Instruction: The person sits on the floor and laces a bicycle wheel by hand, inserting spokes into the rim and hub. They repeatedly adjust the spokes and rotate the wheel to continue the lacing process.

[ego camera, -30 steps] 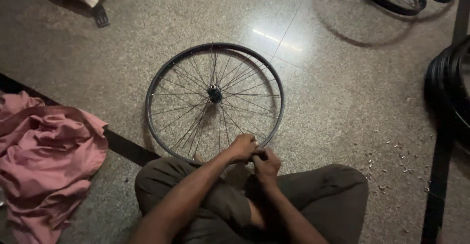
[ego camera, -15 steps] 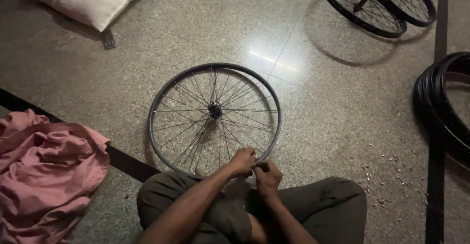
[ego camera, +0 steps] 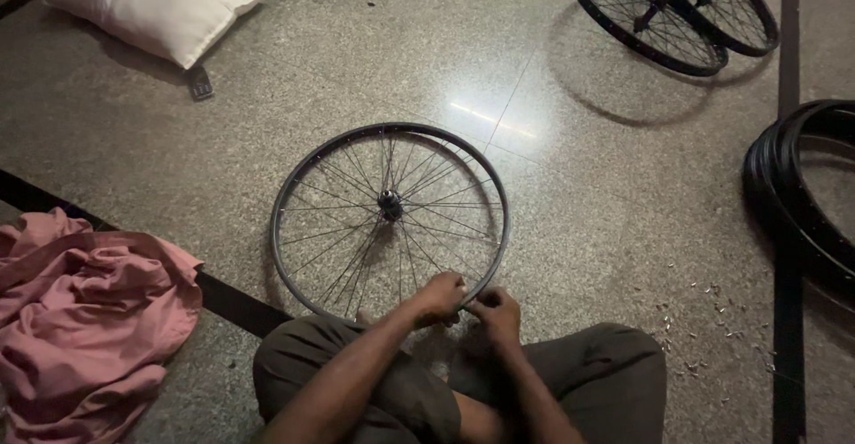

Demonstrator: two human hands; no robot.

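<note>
Three spoked wheels in the room: one wheel flat on the floor before the seated person, two more wheels far right. Left hand and right hand both pinch its near rim. A stack of black tyres lies right, one pink cloth near left, one white pillow far left.

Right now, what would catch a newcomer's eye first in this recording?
The spoked metal bicycle wheel lying flat on the speckled stone floor, mid-frame, with the left hand and right hand together at its near rim. A crumpled pink cloth lies at left; two black spoked wheels sit top right.
</note>
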